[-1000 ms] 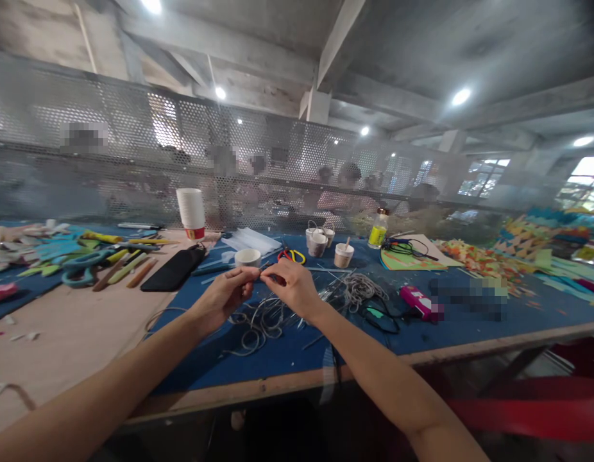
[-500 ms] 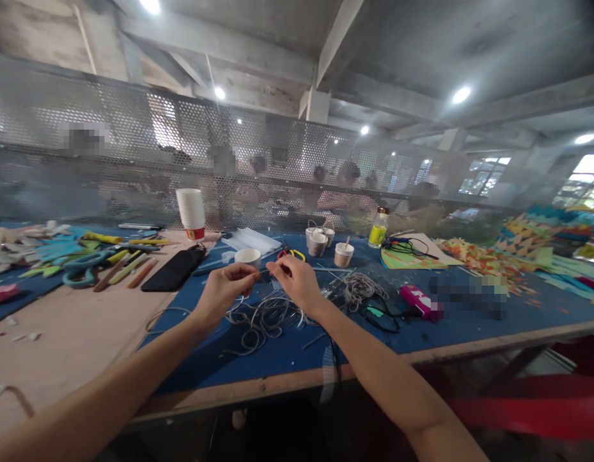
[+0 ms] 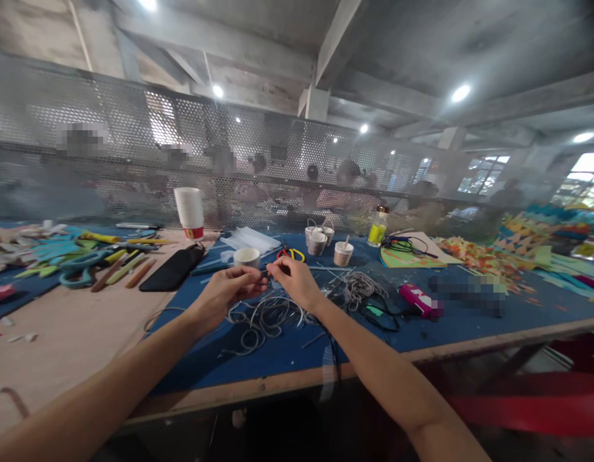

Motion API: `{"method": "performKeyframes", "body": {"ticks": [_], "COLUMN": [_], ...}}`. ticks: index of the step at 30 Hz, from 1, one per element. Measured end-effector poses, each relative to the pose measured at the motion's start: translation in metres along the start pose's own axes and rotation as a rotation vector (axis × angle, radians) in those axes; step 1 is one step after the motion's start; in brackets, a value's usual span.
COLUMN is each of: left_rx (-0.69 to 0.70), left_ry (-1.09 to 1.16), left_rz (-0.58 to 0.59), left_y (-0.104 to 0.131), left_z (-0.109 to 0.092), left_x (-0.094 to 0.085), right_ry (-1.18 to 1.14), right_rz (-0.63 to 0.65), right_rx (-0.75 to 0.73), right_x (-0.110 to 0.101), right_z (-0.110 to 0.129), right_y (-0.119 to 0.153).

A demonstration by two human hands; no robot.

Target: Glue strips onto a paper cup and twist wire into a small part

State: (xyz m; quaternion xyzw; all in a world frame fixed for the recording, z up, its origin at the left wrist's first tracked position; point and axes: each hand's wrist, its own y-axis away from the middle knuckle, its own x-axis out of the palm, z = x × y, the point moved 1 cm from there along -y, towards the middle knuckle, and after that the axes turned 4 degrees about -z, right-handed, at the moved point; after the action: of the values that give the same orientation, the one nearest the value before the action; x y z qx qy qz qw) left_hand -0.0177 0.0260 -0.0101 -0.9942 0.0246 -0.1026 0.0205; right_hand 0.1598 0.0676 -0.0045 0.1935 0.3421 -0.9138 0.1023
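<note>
Over the blue mat, my left hand (image 3: 228,287) is closed in a pinch, with its fingertips close to those of my right hand. My right hand (image 3: 297,280) pinches too, fingers pressed together. A tiny dark, thin piece shows between the fingertips; its kind is too small to make out. Below both hands lies a tangle of thin grey cord (image 3: 258,327). Just behind my left hand stands a white paper cup (image 3: 246,258). Red and yellow handles (image 3: 296,254) of a tool show past my right hand, its other end partly hidden.
A grey cord bundle (image 3: 363,290) and a magenta box (image 3: 419,300) lie to the right. Small cups (image 3: 317,244), one with a stick (image 3: 344,253), and a yellow-labelled bottle (image 3: 378,230) stand behind. Leftward are a black phone (image 3: 169,269), scissors (image 3: 80,271) and stacked paper cups (image 3: 188,208).
My left hand has shifted slightly right, bringing its fingertips closer to my right hand. My right hand has barely moved and keeps its pinch.
</note>
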Motion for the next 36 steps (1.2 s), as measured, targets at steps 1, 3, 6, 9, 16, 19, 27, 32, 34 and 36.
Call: {"method": "performKeyframes", "body": {"ticks": [1, 3, 6, 9, 16, 19, 27, 32, 34, 36], "left_rx": [-0.015, -0.031, -0.031, -0.030, -0.042, -0.051, 0.001, 0.067, 0.099, 0.115], "left_ry": [0.030, 0.077, 0.124, 0.148, 0.211, 0.263, 0.316, 0.296, 0.282, 0.276], "left_rz": [0.008, 0.021, 0.031, 0.029, 0.048, 0.088, 0.160, 0.268, 0.309, 0.336], "left_y": [0.000, -0.001, -0.001, 0.000, 0.003, 0.003, 0.006, 0.010, 0.012, 0.013], "left_z": [0.000, 0.001, 0.001, -0.002, -0.007, -0.006, -0.005, -0.008, -0.009, -0.011], "left_x": [0.000, -0.001, -0.001, 0.001, 0.005, 0.004, 0.005, 0.004, 0.006, 0.008], "right_ry": [-0.006, -0.015, -0.022, -0.052, -0.165, -0.190, -0.352, -0.464, -0.499, -0.528], "right_rz": [-0.006, -0.017, -0.046, -0.083, -0.148, -0.160, -0.193, -0.223, -0.233, -0.243], "right_rx": [0.003, 0.005, 0.000, 0.001, 0.020, 0.025, 0.118, 0.154, 0.168, 0.195], "right_x": [0.000, 0.000, 0.000, -0.002, -0.004, -0.004, -0.001, 0.002, 0.002, 0.003], "right_z": [0.000, 0.001, 0.003, 0.004, 0.007, 0.007, 0.004, 0.001, 0.000, 0.000], "right_y": [0.000, 0.000, 0.000, -0.001, -0.002, -0.001, -0.004, -0.006, -0.006, -0.006]}}
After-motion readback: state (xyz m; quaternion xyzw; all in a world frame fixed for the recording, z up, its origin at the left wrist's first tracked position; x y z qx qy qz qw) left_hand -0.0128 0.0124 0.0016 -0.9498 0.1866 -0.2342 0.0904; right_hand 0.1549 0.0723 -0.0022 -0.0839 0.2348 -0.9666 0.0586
